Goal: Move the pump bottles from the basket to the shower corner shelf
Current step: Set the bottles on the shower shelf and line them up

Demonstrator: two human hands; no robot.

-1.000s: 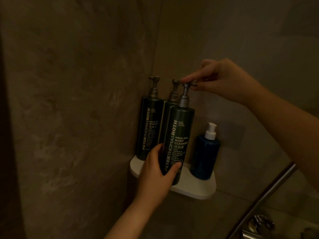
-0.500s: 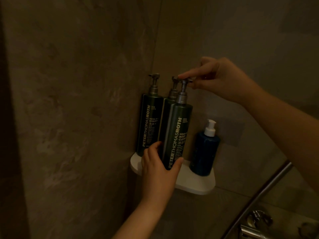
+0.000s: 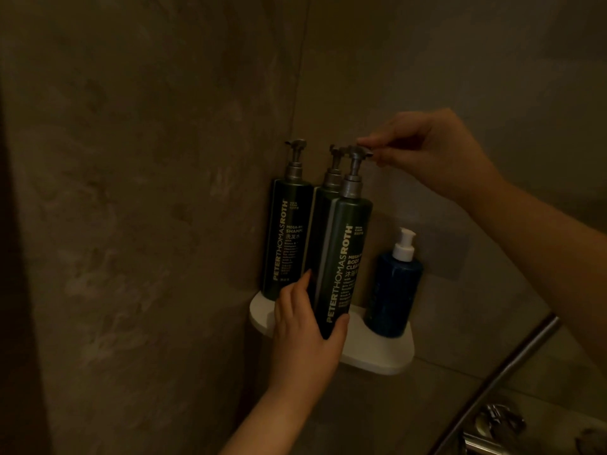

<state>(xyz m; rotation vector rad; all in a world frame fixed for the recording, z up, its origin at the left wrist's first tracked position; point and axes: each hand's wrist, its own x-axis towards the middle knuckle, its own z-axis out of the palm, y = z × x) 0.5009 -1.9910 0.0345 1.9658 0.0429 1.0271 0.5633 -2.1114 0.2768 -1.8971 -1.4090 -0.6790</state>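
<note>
Three tall dark green pump bottles stand on the white corner shelf (image 3: 377, 359). The shampoo bottle (image 3: 285, 238) is at the left, a second bottle (image 3: 323, 205) sits behind, and the body cleanser bottle (image 3: 345, 264) is in front. My left hand (image 3: 305, 336) grips the cleanser's lower body. My right hand (image 3: 430, 152) pinches the cleanser's pump head (image 3: 356, 152) between thumb and forefinger. A shorter blue bottle with a white pump (image 3: 392, 290) stands at the shelf's right end. The basket is out of view.
Two stone-look walls meet behind the shelf. A metal rail (image 3: 502, 372) slants down at the lower right, with chrome tap fittings (image 3: 492, 428) below it. The scene is dim.
The cleanser bottle has slid back onto the shelf and now stands close against the rear bottle. Its label has turned slightly to the right. Both hands have kept their hold.
</note>
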